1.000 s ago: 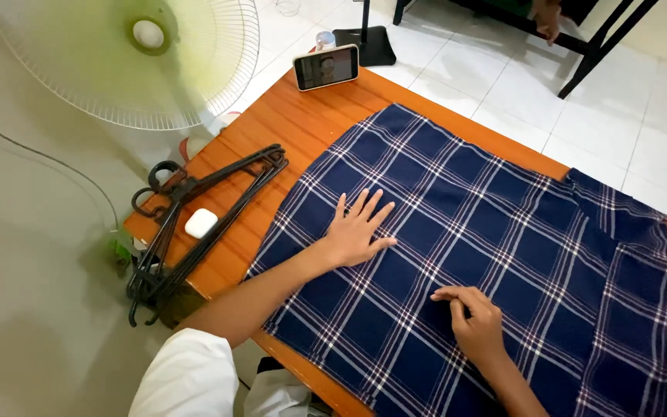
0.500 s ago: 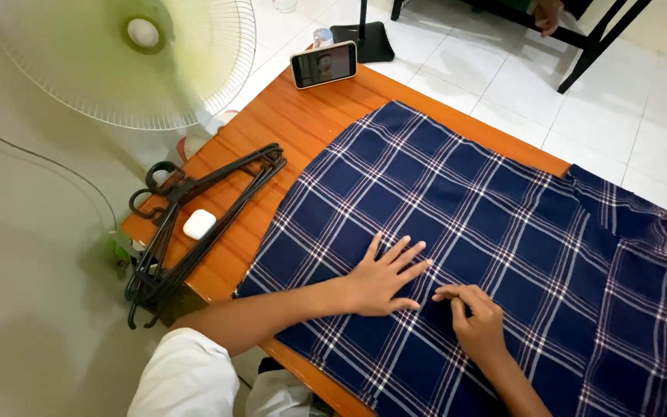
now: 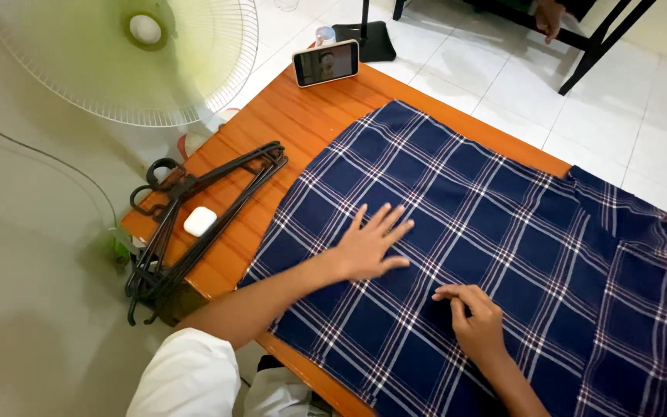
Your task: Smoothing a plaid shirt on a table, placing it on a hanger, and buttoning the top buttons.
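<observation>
A navy plaid cloth (image 3: 503,232) with white lines lies spread flat over an orange wooden table (image 3: 303,123). My left hand (image 3: 370,245) rests palm down on the cloth, fingers spread. My right hand (image 3: 476,323) sits on the cloth closer to me, fingers curled with the tips pressing the fabric. Neither hand holds anything.
A bundle of black hangers (image 3: 194,216) lies at the table's left edge with a small white case (image 3: 200,221) on it. A phone (image 3: 326,62) stands propped at the far corner. A green-bladed fan (image 3: 129,54) is at the left. Black chair legs (image 3: 596,46) stand on the white tiled floor.
My left hand slid right across the cloth, then came back a little to the left and up. My right hand has stayed in place.
</observation>
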